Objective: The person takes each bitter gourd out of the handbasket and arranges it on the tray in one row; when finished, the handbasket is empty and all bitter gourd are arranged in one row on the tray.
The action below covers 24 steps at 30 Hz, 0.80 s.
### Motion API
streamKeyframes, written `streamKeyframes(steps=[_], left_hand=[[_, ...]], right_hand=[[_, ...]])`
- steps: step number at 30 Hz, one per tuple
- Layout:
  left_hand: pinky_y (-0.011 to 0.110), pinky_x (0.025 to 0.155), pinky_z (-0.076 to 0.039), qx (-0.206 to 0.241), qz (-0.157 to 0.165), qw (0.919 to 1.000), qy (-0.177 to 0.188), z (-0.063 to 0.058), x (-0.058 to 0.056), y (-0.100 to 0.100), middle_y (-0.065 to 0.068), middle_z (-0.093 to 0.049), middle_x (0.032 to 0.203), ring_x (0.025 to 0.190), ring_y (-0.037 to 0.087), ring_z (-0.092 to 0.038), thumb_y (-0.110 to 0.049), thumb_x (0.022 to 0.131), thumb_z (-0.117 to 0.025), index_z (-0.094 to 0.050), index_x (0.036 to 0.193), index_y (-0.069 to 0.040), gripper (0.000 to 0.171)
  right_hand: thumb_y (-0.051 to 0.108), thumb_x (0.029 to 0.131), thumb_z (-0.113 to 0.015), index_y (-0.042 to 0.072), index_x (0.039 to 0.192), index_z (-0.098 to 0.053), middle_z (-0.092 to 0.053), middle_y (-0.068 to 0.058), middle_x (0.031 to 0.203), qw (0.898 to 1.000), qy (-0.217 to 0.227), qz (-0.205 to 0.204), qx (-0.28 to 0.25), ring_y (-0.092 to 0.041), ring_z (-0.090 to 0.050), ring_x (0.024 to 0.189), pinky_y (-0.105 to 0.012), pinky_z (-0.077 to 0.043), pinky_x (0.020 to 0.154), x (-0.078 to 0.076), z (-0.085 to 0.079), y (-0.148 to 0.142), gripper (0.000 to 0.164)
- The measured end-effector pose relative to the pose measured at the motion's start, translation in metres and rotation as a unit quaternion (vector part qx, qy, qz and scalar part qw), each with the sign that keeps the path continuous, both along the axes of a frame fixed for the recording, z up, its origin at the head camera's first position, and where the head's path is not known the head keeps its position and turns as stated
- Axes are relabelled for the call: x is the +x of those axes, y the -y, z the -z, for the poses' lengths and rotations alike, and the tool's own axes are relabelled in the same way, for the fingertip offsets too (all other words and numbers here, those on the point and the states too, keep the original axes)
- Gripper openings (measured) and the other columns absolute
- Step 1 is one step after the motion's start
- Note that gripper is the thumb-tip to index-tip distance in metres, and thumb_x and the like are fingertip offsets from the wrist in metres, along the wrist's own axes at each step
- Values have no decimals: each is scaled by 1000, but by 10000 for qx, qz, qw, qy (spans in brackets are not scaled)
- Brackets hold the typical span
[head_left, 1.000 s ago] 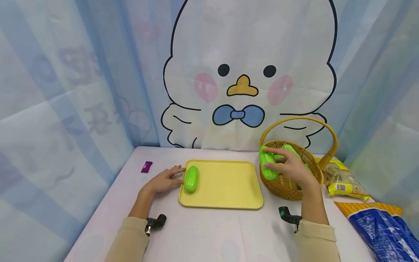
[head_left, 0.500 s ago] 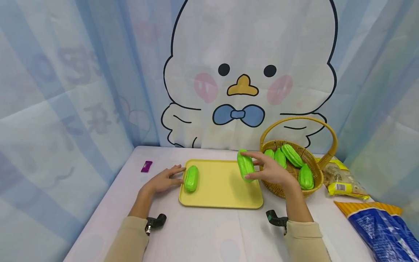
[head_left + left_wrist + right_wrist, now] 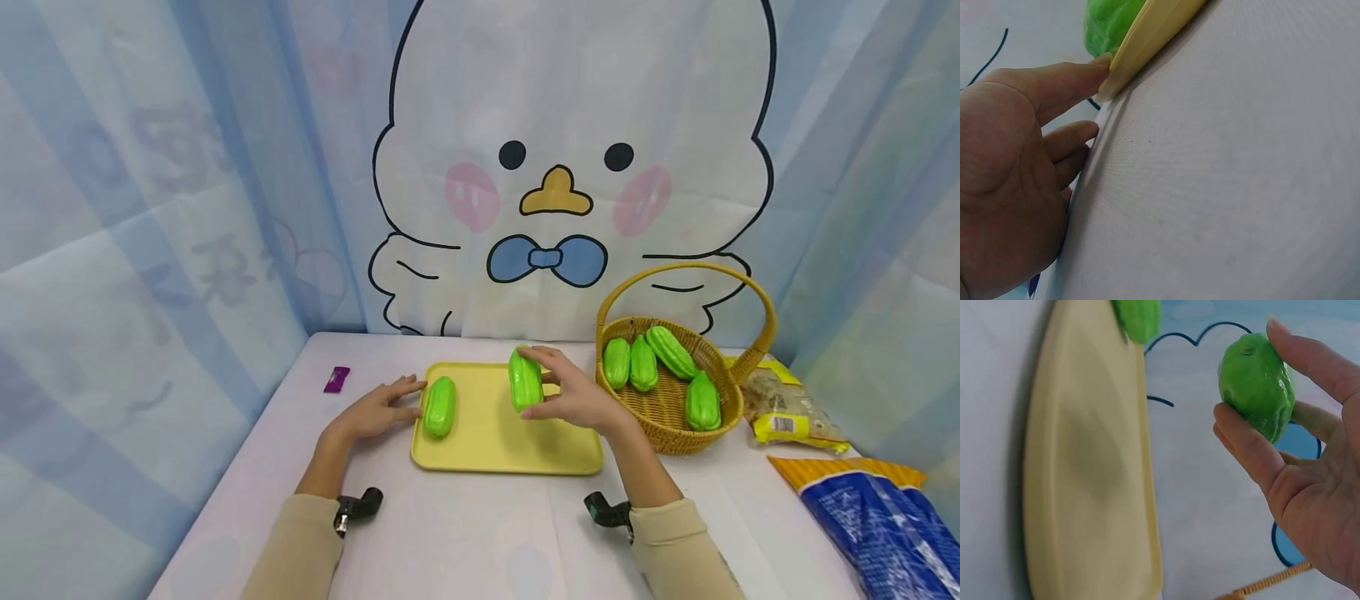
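My right hand (image 3: 573,400) pinches a ridged bright green gourd (image 3: 525,381) between thumb and fingers, above the middle of the yellow tray (image 3: 480,446). In the right wrist view this gourd (image 3: 1257,387) is seen end-on, apart from the tray surface. Another green gourd (image 3: 440,407) lies lengthwise along the tray's left side. Beside it, my left hand (image 3: 375,411) rests with extended fingers at the tray's left rim. The left wrist view shows a fingertip touching the outer edge of the tray (image 3: 1147,44), just below the lying gourd (image 3: 1107,25).
A wicker basket (image 3: 663,435) with a tall handle stands right of the tray, holding several green gourds (image 3: 670,353). Behind it lies a yellow food bag (image 3: 791,408), with a blue bag (image 3: 877,517) nearer. A small purple packet (image 3: 337,379) is at the left. A curtain hangs behind the table.
My right hand has carried the gourd leftward from the basket to over the middle of the tray. The left hand has stayed at the tray's left rim.
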<state>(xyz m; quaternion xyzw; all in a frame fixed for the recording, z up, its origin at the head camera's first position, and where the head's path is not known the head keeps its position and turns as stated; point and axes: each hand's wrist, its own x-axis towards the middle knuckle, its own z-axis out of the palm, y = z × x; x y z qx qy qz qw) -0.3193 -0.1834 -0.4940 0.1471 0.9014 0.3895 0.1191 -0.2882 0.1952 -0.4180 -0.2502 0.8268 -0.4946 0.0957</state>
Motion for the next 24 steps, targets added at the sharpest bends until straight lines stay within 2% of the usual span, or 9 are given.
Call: streamKeyframes(steps=[6,11,14,24], left_hand=[[65,129,-3,19,24,10000,0,0,0,1,8,-25,173,162,39,-7,-42,97,-69,-52,155,-27,62],[65,129,-3,6,-27,10000,37,0,-1,1,7,-26,173,162,39,-7,-45,96,-70,-52,154,-28,63],[65,129,-3,8,-23,10000,46,0,-1,1,7,-26,173,162,40,-7,-44,96,-70,-52,155,-28,63],[65,129,-3,-17,-1,10000,8,0,0,2,7,-26,173,162,38,-8,-45,97,-69,-52,155,-27,63]], right_hand=[[13,83,-89,20,165,-32,-20,-13,169,9999,14,-84,121,-43,-47,136,-45,-59,101,0,10,20,99],[15,85,-88,14,165,-32,-24,-18,167,9998,-169,-27,117,-41,-51,130,-40,-60,99,-2,22,33,98],[16,83,-89,15,164,-33,-26,-17,166,9997,-101,68,206,-38,-52,129,-38,-60,99,-3,29,40,98],[23,83,-90,16,162,-39,-35,-16,162,9978,64,77,656,-34,-53,126,-45,-56,100,-8,39,56,94]])
